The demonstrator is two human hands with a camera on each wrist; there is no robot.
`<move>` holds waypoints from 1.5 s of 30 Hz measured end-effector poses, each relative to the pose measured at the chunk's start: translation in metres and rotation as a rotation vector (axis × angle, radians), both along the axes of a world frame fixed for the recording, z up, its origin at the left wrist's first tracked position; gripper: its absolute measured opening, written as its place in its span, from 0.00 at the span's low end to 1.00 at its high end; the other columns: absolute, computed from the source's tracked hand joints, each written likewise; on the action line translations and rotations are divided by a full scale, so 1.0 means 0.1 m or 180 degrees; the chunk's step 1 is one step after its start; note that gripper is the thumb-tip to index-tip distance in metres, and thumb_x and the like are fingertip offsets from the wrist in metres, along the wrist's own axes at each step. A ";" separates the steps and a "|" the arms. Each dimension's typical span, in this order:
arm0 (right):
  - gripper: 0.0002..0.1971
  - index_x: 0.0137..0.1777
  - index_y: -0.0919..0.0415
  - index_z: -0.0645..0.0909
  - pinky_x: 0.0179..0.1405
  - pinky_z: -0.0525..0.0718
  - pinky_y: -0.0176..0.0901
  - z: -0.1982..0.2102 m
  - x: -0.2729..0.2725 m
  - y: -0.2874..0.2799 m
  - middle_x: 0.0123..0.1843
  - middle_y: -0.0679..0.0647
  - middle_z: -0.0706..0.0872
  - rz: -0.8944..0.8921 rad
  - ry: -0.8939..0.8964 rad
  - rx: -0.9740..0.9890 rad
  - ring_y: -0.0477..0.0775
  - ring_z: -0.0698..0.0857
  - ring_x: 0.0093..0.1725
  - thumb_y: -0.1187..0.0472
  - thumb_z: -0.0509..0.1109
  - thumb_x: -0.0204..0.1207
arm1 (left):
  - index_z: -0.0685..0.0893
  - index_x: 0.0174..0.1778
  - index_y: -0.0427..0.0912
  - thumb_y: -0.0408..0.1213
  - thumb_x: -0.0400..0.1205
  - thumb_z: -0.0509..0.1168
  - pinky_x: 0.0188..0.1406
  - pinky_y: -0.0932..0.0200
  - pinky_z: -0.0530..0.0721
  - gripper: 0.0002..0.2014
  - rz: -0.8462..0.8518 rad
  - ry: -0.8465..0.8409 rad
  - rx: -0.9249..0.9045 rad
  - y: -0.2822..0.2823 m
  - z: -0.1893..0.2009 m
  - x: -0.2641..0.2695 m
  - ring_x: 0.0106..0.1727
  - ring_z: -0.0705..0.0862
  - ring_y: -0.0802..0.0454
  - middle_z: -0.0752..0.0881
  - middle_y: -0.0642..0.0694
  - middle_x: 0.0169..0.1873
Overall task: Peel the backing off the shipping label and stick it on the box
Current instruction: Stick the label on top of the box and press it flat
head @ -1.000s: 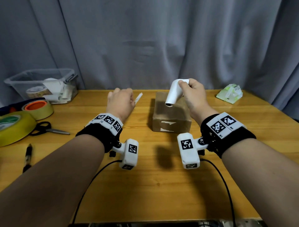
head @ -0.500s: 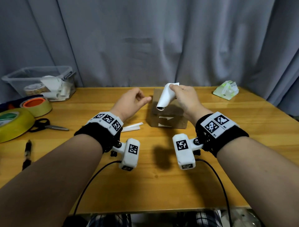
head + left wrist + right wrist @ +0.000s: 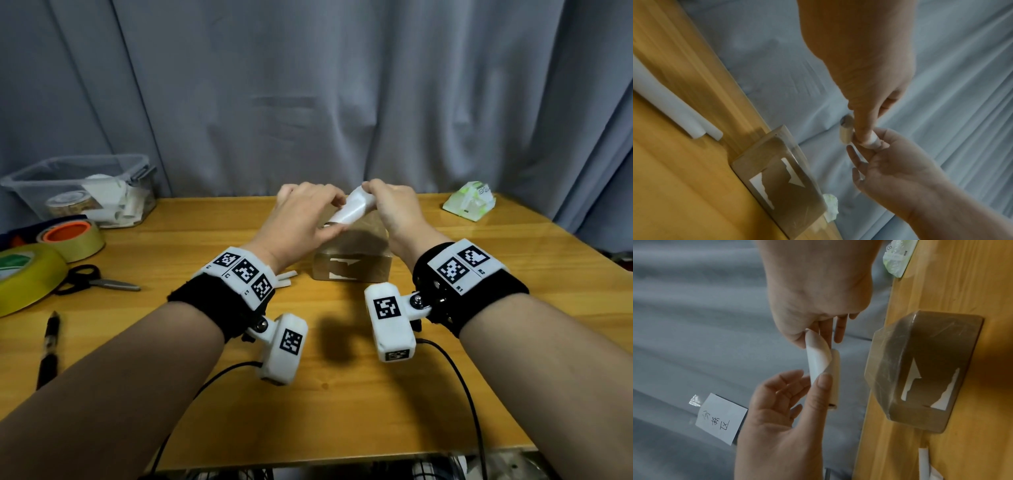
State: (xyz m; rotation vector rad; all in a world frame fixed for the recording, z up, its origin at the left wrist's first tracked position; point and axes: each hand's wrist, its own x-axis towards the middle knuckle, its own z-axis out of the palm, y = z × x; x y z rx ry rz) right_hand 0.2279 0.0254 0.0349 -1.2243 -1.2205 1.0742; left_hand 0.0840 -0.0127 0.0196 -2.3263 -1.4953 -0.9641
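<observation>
Now both hands up at frame middle: right hand [image 3: 394,210] pinches top of curled label [image 3: 351,211], left hand [image 3: 303,219] pinches low end, above box [image 3: 352,265] on table [image 3: 342,394].

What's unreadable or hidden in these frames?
- Label printed face: curled inward in every view, no text legible.
- Box top: head view, covered by both hands and shadow.
- Bin contents: head view, too small and jumbled.
- White strips: head view, mostly behind left hand's wristband.
</observation>
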 end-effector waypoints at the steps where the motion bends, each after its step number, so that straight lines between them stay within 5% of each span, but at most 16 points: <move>1: 0.08 0.40 0.62 0.82 0.35 0.70 0.39 0.00 0.01 0.00 0.33 0.52 0.78 0.0018 -0.0024 0.0018 0.45 0.74 0.34 0.58 0.67 0.75 | 0.81 0.57 0.49 0.49 0.78 0.66 0.63 0.56 0.65 0.14 0.0046 -0.0045 0.0029 0.00 0.01 0.01 0.58 0.79 0.52 0.86 0.54 0.54; 4: 0.13 0.31 0.59 0.78 0.35 0.71 0.41 -0.02 0.02 0.01 0.31 0.53 0.77 0.0097 0.0000 0.0074 0.48 0.75 0.33 0.55 0.67 0.76 | 0.84 0.53 0.49 0.47 0.80 0.63 0.61 0.54 0.69 0.10 0.0136 -0.0321 0.0024 0.00 0.03 0.03 0.52 0.82 0.51 0.88 0.53 0.47; 7: 0.19 0.37 0.60 0.83 0.44 0.76 0.41 -0.05 0.06 -0.01 0.37 0.58 0.84 0.0353 -0.0040 0.0289 0.50 0.81 0.39 0.44 0.66 0.75 | 0.85 0.48 0.46 0.45 0.80 0.64 0.53 0.56 0.79 0.09 0.0120 -0.1068 -0.0219 0.01 0.04 0.05 0.42 0.84 0.54 0.87 0.54 0.36; 10: 0.19 0.41 0.60 0.88 0.50 0.80 0.34 -0.13 0.08 0.00 0.45 0.60 0.91 0.0798 -0.0502 0.0785 0.47 0.88 0.44 0.43 0.67 0.74 | 0.87 0.42 0.40 0.42 0.80 0.66 0.41 0.57 0.82 0.09 0.0097 -0.2013 -0.0511 0.10 0.02 0.05 0.30 0.80 0.59 0.83 0.53 0.28; 13: 0.12 0.43 0.39 0.86 0.68 0.75 0.55 -0.27 0.09 0.10 0.47 0.43 0.89 0.1023 -0.1651 0.1195 0.49 0.85 0.56 0.38 0.74 0.62 | 0.85 0.37 0.38 0.36 0.80 0.66 0.38 0.51 0.83 0.08 0.0162 -0.2825 -0.0854 0.21 -0.03 0.03 0.27 0.79 0.53 0.81 0.49 0.24; 16: 0.11 0.50 0.41 0.84 0.61 0.64 0.47 -0.29 0.14 0.13 0.47 0.41 0.78 0.0817 -0.2806 0.1392 0.52 0.76 0.64 0.48 0.74 0.67 | 0.82 0.33 0.41 0.27 0.79 0.64 0.32 0.61 0.83 0.10 0.0017 -0.3651 -0.1328 0.28 -0.09 0.05 0.27 0.80 0.57 0.82 0.46 0.28; 20: 0.11 0.45 0.49 0.85 0.59 0.63 0.49 -0.28 0.22 0.12 0.48 0.47 0.73 0.1009 -0.3067 0.1308 0.51 0.70 0.60 0.44 0.74 0.68 | 0.79 0.34 0.41 0.27 0.80 0.63 0.26 0.68 0.83 0.09 0.0009 -0.4194 -0.1689 0.38 -0.13 0.08 0.25 0.84 0.59 0.83 0.46 0.32; 23: 0.12 0.35 0.44 0.82 0.68 0.64 0.50 -0.34 0.28 0.22 0.51 0.46 0.75 0.0947 -0.2579 0.0975 0.51 0.69 0.61 0.41 0.66 0.73 | 0.80 0.34 0.42 0.27 0.79 0.65 0.16 0.72 0.77 0.09 0.0221 -0.4153 -0.1850 0.47 -0.19 0.04 0.23 0.80 0.60 0.83 0.47 0.31; 26: 0.15 0.49 0.48 0.87 0.78 0.61 0.57 -0.42 0.33 0.36 0.69 0.54 0.73 0.0827 -0.2327 0.0532 0.59 0.65 0.74 0.45 0.59 0.80 | 0.82 0.34 0.46 0.30 0.78 0.66 0.21 0.65 0.72 0.08 0.0481 -0.4136 -0.2202 0.56 -0.30 0.01 0.29 0.74 0.56 0.82 0.48 0.31; 28: 0.19 0.55 0.55 0.87 0.80 0.58 0.54 -0.47 0.35 0.43 0.74 0.55 0.70 0.0954 -0.2124 0.0248 0.55 0.62 0.78 0.47 0.57 0.81 | 0.82 0.34 0.48 0.30 0.78 0.66 0.29 0.63 0.72 0.09 0.0551 -0.4265 -0.2386 0.59 -0.36 0.02 0.30 0.74 0.55 0.83 0.48 0.31; 31: 0.21 0.48 0.63 0.86 0.56 0.72 0.40 -0.48 0.32 0.40 0.53 0.51 0.79 0.1164 -0.1814 0.0095 0.50 0.75 0.60 0.48 0.58 0.82 | 0.81 0.33 0.46 0.28 0.78 0.66 0.29 0.62 0.71 0.10 0.0522 -0.4305 -0.2430 0.60 -0.40 0.02 0.28 0.74 0.55 0.82 0.46 0.30; 33: 0.22 0.42 0.67 0.82 0.36 0.70 0.38 -0.47 0.29 0.36 0.37 0.53 0.77 0.1209 -0.1700 0.0056 0.50 0.75 0.40 0.46 0.60 0.80 | 0.81 0.34 0.45 0.27 0.78 0.65 0.24 0.63 0.69 0.10 0.0507 -0.4262 -0.2413 0.59 -0.42 0.03 0.27 0.73 0.55 0.81 0.45 0.29; 34: 0.22 0.43 0.68 0.83 0.34 0.70 0.38 -0.48 0.28 0.35 0.35 0.55 0.77 0.1208 -0.1657 0.0066 0.49 0.75 0.37 0.46 0.62 0.79 | 0.80 0.34 0.45 0.27 0.78 0.65 0.22 0.65 0.69 0.10 0.0521 -0.4250 -0.2394 0.58 -0.42 0.04 0.26 0.73 0.56 0.81 0.46 0.29; 39: 0.18 0.47 0.69 0.84 0.45 0.77 0.38 -0.48 0.27 0.28 0.44 0.57 0.84 0.1290 -0.1696 0.0142 0.49 0.80 0.44 0.50 0.72 0.73 | 0.80 0.34 0.44 0.27 0.78 0.65 0.19 0.68 0.73 0.09 0.0698 -0.4191 -0.2261 0.49 -0.43 0.09 0.23 0.78 0.60 0.82 0.47 0.30; 42: 0.14 0.50 0.69 0.84 0.45 0.80 0.38 -0.45 0.30 0.21 0.47 0.55 0.84 0.1431 -0.1701 0.0098 0.49 0.81 0.45 0.59 0.76 0.69 | 0.81 0.37 0.43 0.31 0.78 0.66 0.12 0.71 0.70 0.05 0.0743 -0.4172 -0.2323 0.41 -0.44 0.06 0.21 0.82 0.61 0.85 0.46 0.31; 45: 0.12 0.49 0.69 0.83 0.42 0.77 0.35 -0.41 0.35 0.09 0.44 0.51 0.83 0.1622 -0.2017 0.0165 0.44 0.78 0.41 0.63 0.77 0.68 | 0.82 0.36 0.44 0.33 0.77 0.67 0.14 0.70 0.69 0.05 0.0751 -0.4044 -0.2371 0.28 -0.46 0.00 0.16 0.80 0.65 0.86 0.49 0.22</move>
